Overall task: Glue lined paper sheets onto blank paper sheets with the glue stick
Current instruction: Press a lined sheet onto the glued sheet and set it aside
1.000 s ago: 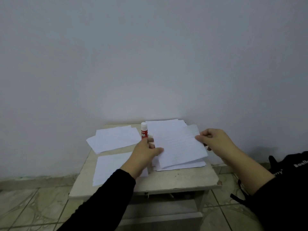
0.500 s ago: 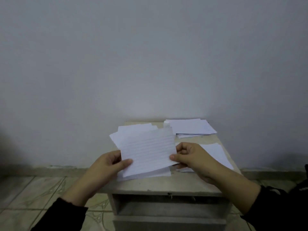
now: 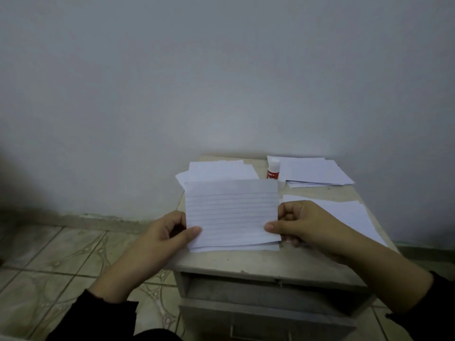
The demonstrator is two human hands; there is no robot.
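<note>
I hold a lined paper sheet (image 3: 231, 212) up over the small table (image 3: 258, 263). My left hand (image 3: 167, 236) pinches its lower left edge and my right hand (image 3: 305, 225) pinches its lower right edge. A sheet or two more lie just beneath it at its lower edge. A pile of white sheets (image 3: 219, 169) lies behind it. The red and white glue stick (image 3: 273, 171) stands upright at the back. Another pile of sheets (image 3: 315, 172) lies at the back right, and a single blank sheet (image 3: 352, 215) lies at the right, partly under my right hand.
The table stands against a plain wall (image 3: 221, 82) and has an open compartment (image 3: 266, 294) under its top. A tiled floor (image 3: 56, 262) spreads out to the left.
The lined sheet was lifted off the right pile and carried left over the other pile. It is now held squarer and higher, and the view has shifted so the table sits further right.
</note>
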